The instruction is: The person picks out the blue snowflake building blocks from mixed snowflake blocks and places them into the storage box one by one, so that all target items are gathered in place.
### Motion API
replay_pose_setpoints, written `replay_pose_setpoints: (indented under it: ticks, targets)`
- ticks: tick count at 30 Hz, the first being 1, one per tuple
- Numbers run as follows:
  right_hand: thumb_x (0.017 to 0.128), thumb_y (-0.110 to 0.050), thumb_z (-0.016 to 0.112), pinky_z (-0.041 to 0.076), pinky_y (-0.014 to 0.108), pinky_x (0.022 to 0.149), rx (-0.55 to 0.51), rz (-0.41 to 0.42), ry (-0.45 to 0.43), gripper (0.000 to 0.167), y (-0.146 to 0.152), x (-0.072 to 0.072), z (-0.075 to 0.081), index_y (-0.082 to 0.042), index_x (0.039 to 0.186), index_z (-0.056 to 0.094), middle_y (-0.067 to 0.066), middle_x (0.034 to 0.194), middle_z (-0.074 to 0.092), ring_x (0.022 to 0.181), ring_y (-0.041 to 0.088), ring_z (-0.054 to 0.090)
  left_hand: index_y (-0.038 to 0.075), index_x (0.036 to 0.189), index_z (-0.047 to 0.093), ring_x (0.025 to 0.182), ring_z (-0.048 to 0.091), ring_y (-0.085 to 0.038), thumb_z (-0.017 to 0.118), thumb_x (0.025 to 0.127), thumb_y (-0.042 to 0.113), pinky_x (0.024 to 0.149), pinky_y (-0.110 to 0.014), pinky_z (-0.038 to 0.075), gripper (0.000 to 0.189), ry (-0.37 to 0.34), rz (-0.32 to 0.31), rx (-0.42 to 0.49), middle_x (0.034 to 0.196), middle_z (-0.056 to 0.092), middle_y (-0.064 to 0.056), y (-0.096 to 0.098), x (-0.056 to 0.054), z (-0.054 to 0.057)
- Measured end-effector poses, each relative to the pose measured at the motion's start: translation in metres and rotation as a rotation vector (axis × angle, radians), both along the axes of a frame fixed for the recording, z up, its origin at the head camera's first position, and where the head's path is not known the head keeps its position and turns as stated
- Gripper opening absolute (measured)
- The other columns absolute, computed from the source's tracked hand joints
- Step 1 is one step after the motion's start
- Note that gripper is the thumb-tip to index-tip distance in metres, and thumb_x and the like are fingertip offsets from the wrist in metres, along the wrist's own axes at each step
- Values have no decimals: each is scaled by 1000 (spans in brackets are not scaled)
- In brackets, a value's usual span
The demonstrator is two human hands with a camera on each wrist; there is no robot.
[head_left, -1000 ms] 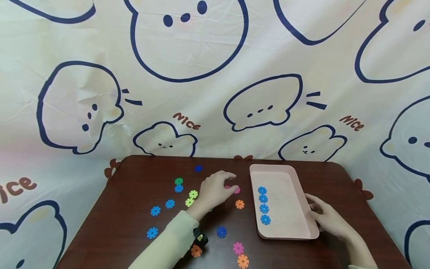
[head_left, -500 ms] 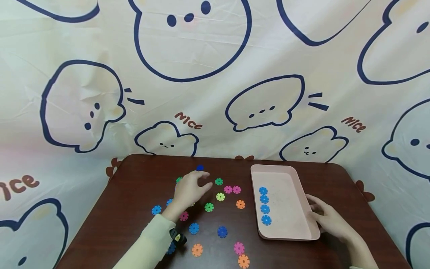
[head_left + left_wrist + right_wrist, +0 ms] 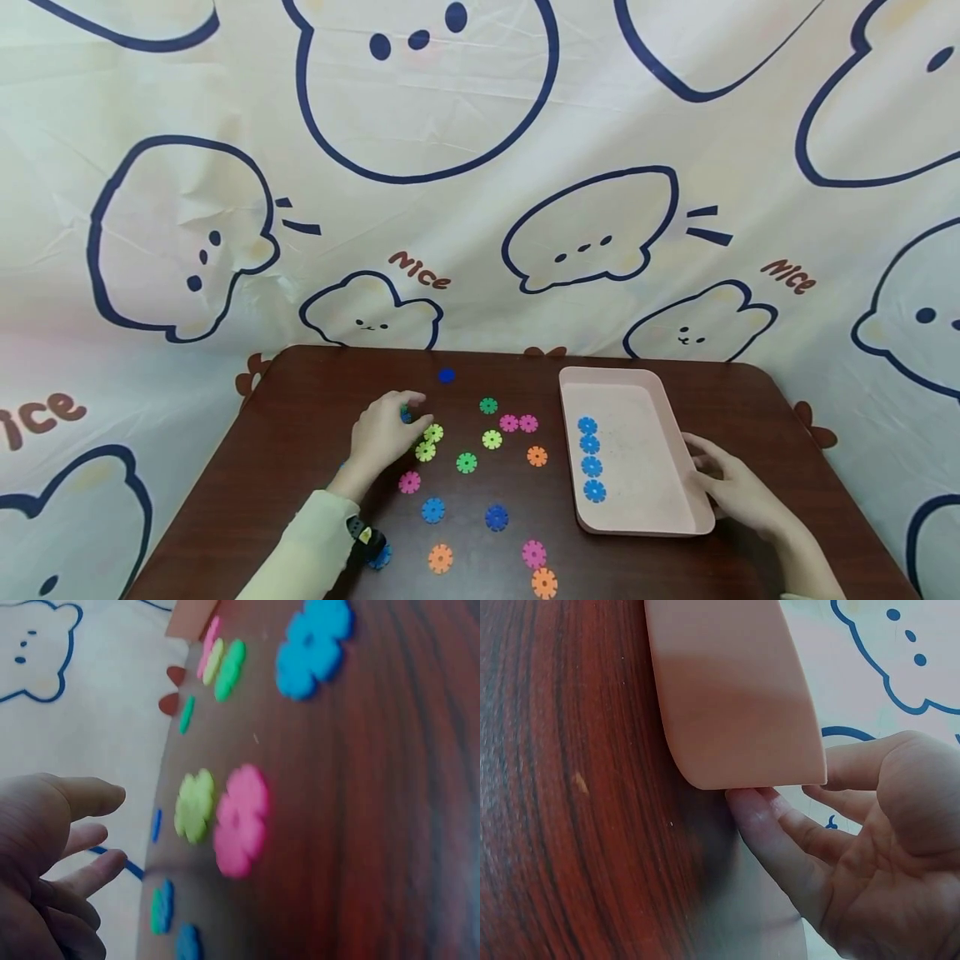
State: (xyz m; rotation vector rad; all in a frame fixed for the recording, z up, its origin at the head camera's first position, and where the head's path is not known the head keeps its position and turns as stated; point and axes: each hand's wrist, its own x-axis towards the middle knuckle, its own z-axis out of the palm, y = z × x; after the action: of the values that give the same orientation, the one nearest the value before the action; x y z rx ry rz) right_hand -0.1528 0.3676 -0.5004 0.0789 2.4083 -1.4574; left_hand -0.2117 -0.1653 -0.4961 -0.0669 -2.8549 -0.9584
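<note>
My left hand (image 3: pixel 382 435) hovers over the left of the table, thumb and index finger spread with nothing between them. In the head view a stacked-looking green and blue flower-shaped disc pair, with the blue disc (image 3: pixel 406 415) partly showing, lies between its fingertips. Two yellow-green discs (image 3: pixel 425 452) sit just right of the thumb, and a pink disc (image 3: pixel 241 821) is below them. My right hand (image 3: pixel 738 483) rests against the right side of a pale pink tray (image 3: pixel 645 500), thumb and fingers touching its outer wall. A column of several blue discs (image 3: pixel 591 466) lies inside the tray.
More discs are scattered on the dark wooden table (image 3: pixel 300 400): green (image 3: pixel 467 462), orange (image 3: pixel 537 456), pink (image 3: pixel 534 554), and dark blue (image 3: pixel 497 517) among them. A dark blue disc (image 3: pixel 446 376) lies near the far edge. A patterned cloth (image 3: pixel 480 208) hangs behind.
My left hand has moved left, from beside the pink discs near the tray to the green and blue discs. The right hand and tray have stayed in place.
</note>
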Motion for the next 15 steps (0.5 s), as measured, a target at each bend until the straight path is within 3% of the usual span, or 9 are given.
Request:
replay_pose_setpoints:
  ticks: [6,15]
  targets:
    - [106,-10,57,60,50,69,-2,6,2,65,1,0,0,-6,163,26,32,136,51,102,33,67,12,127,74,107,68,-33,82,90,35,85,-58,54,43,-29,48,-10,125,70,-11,-16,1,-10]
    - [106,-10,58,60,50,69,-6,12,4,65,1,0,-1,-7,163,26,32,137,51,103,34,67,8,124,73,99,66,-34,83,89,37,82,-58,54,46,-83,100,-26,123,66,-16,-28,0,-19]
